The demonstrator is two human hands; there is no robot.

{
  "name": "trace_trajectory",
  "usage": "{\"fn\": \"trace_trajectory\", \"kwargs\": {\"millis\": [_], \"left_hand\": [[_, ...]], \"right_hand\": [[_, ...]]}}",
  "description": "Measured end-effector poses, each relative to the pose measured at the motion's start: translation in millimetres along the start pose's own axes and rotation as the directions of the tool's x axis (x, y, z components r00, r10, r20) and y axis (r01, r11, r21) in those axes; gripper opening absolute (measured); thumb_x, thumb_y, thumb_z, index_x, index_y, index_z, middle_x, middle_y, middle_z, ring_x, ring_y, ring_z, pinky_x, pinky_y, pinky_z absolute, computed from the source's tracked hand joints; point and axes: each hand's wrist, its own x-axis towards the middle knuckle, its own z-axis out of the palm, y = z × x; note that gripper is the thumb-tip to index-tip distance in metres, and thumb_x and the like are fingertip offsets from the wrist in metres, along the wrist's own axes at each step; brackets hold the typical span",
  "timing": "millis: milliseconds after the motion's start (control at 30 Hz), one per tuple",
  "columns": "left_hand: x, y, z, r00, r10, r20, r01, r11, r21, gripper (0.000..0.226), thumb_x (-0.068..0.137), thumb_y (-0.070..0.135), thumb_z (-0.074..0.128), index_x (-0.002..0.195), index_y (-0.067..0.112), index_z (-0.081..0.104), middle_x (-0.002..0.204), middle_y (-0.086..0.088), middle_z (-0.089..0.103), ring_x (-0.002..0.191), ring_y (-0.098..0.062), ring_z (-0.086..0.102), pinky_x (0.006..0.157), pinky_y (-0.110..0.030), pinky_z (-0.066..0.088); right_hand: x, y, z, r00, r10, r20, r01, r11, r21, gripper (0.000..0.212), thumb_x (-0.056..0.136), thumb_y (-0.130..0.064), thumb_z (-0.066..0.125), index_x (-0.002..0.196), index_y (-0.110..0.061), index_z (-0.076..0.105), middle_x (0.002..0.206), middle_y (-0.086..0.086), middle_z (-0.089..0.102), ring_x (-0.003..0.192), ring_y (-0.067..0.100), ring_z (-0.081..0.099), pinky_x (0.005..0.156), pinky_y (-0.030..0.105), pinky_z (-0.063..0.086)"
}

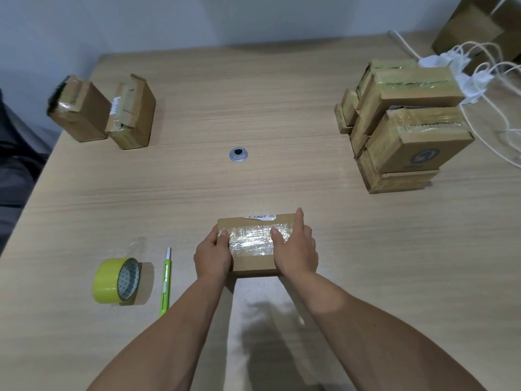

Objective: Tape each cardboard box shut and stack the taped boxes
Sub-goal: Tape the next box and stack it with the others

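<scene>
A small cardboard box [252, 259] lies on the table in front of me, with clear tape across its top. My left hand [212, 256] grips its left end, thumb on the tape. My right hand [296, 249] holds its right end, fingers along the side and thumb on the tape. A yellow tape roll [112, 280] stands on its edge to the left, beside a green utility knife [165, 283]. A stack of taped boxes [400, 122] sits at the right. Two more boxes, one [81, 108] next to the other [131, 114], stand upright at the far left.
A round metal grommet [238, 155] sits in the wooden table [253, 94] at its middle. White cables and plugs [473, 77] trail along the right edge behind the stack. Another brown box [479, 26] is at the top right corner. The table's left edge drops off beside dark fabric.
</scene>
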Motion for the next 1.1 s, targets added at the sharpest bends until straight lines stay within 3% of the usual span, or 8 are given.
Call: {"fn": "trace_trajectory", "kwargs": {"millis": [200,300,367,467,567,667,800,1100], "left_hand": [[5.2,1.6,-0.9,0.994,-0.110,-0.004,0.109,0.987,-0.120,0.038,0.102,0.026,0.053,0.140,0.020,0.058,0.139,-0.004,0.060,0.127,-0.022,0.054,0.103,-0.028,0.038],[3.4,-0.9,-4.7,0.999,-0.037,0.033,0.038,0.999,-0.038,0.039,0.103,0.028,0.049,0.141,0.022,0.057,0.136,0.004,0.061,0.122,-0.020,0.055,0.102,-0.031,0.041],[-2.2,-5.3,-6.3,0.991,0.046,0.127,-0.056,0.995,0.080,0.052,0.096,0.045,0.055,0.145,0.028,0.050,0.136,0.006,0.061,0.121,-0.020,0.056,0.101,-0.036,0.044],[-10.6,-12.4,-3.5,0.979,0.064,0.195,-0.100,0.978,0.182,0.099,0.064,0.075,0.065,0.149,0.034,0.035,0.141,0.003,0.058,0.127,-0.024,0.056,0.106,-0.047,0.046],[-11.4,-15.3,0.8,0.983,0.077,0.169,-0.114,0.968,0.222,0.107,0.056,0.080,0.063,0.148,0.034,0.033,0.143,0.003,0.056,0.127,-0.025,0.056,0.104,-0.049,0.047],[-13.4,-13.8,0.0,0.980,0.099,0.170,-0.134,0.969,0.207,0.094,0.068,0.071,0.064,0.149,0.034,0.033,0.139,0.005,0.059,0.124,-0.024,0.058,0.103,-0.047,0.047],[-10.8,-17.6,1.0,0.981,0.099,0.167,-0.119,0.986,0.118,0.071,0.092,0.044,0.064,0.153,0.038,0.029,0.139,0.007,0.057,0.124,-0.022,0.056,0.104,-0.042,0.046],[2.1,-22.9,-3.3,0.978,-0.032,0.204,0.062,0.988,-0.142,0.055,0.104,0.020,0.050,0.154,0.039,0.034,0.150,0.006,0.048,0.131,-0.021,0.051,0.110,-0.040,0.042]], "right_hand": [[1.3,2.7,-2.3,0.999,0.033,-0.011,-0.031,0.987,0.158,0.056,0.109,-0.036,0.033,0.158,-0.044,0.007,0.160,-0.003,0.032,0.140,0.027,0.040,0.108,0.046,0.041],[-1.1,2.8,-3.5,1.000,0.014,-0.002,-0.013,0.988,0.154,0.057,0.109,-0.038,0.030,0.159,-0.043,0.003,0.163,-0.001,0.028,0.144,0.027,0.036,0.110,0.045,0.037],[-4.1,2.4,-3.3,1.000,-0.005,0.014,0.004,0.995,0.099,0.069,0.105,-0.052,0.036,0.159,-0.039,-0.004,0.165,0.000,0.024,0.145,0.027,0.033,0.113,0.046,0.035],[-11.8,2.4,-3.0,0.999,-0.034,0.027,0.035,0.999,-0.035,0.104,0.087,-0.075,0.050,0.158,-0.034,-0.014,0.165,0.000,0.014,0.147,0.025,0.028,0.113,0.044,0.035],[-14.4,5.4,-1.0,0.998,-0.051,0.021,0.053,0.994,-0.093,0.118,0.078,-0.081,0.057,0.157,-0.035,-0.017,0.164,0.000,0.010,0.146,0.025,0.027,0.111,0.043,0.038],[-14.0,5.6,-0.9,0.999,-0.051,0.019,0.052,0.994,-0.096,0.117,0.079,-0.080,0.057,0.157,-0.035,-0.017,0.164,0.001,0.010,0.146,0.026,0.028,0.109,0.041,0.039],[-13.9,6.7,-2.2,0.995,-0.090,0.042,0.093,0.993,-0.073,0.107,0.089,-0.071,0.054,0.158,-0.031,-0.017,0.164,0.000,0.012,0.145,0.027,0.033,0.103,0.040,0.042],[-9.4,14.7,-6.1,0.994,-0.097,0.051,0.094,0.994,0.058,0.071,0.107,-0.040,0.040,0.160,-0.036,-0.007,0.166,-0.003,0.018,0.139,0.028,0.044,0.105,0.042,0.041]]}}
